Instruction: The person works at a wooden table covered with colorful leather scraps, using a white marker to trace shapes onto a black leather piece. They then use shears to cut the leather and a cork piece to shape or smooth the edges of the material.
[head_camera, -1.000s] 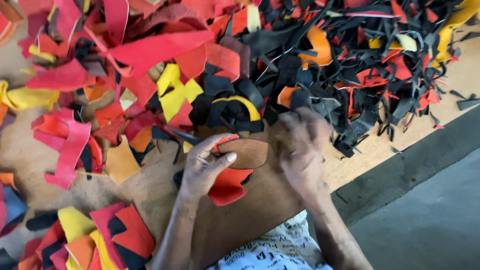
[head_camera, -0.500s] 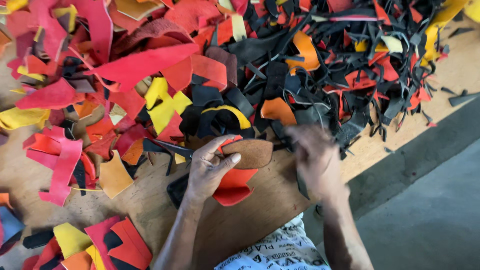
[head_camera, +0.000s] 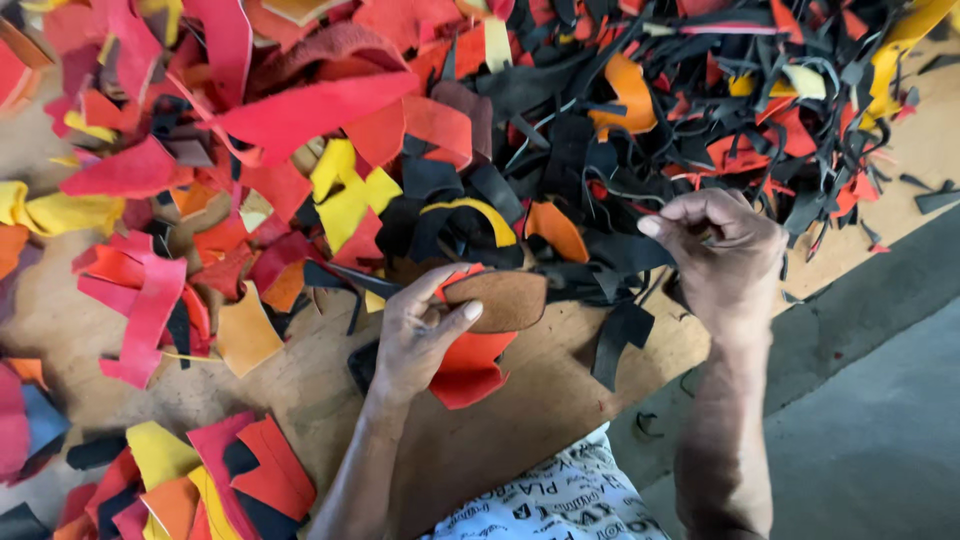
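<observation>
The left hand (head_camera: 420, 335) held a flat brown oval leather piece (head_camera: 497, 300) between thumb and fingers, just above a red leather scrap (head_camera: 468, 368) on the wooden board (head_camera: 520, 440). The right hand (head_camera: 722, 255) was closed in a loose fist, raised near the black leather strips (head_camera: 620, 255); I could not tell if it held anything. Farther lay a big heap of red, yellow and black offcuts (head_camera: 400, 130).

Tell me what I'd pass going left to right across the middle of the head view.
Pink strip → tan scrap → left hand → brown oval piece that it holds → black scrap → right hand, closed → grey floor.
</observation>
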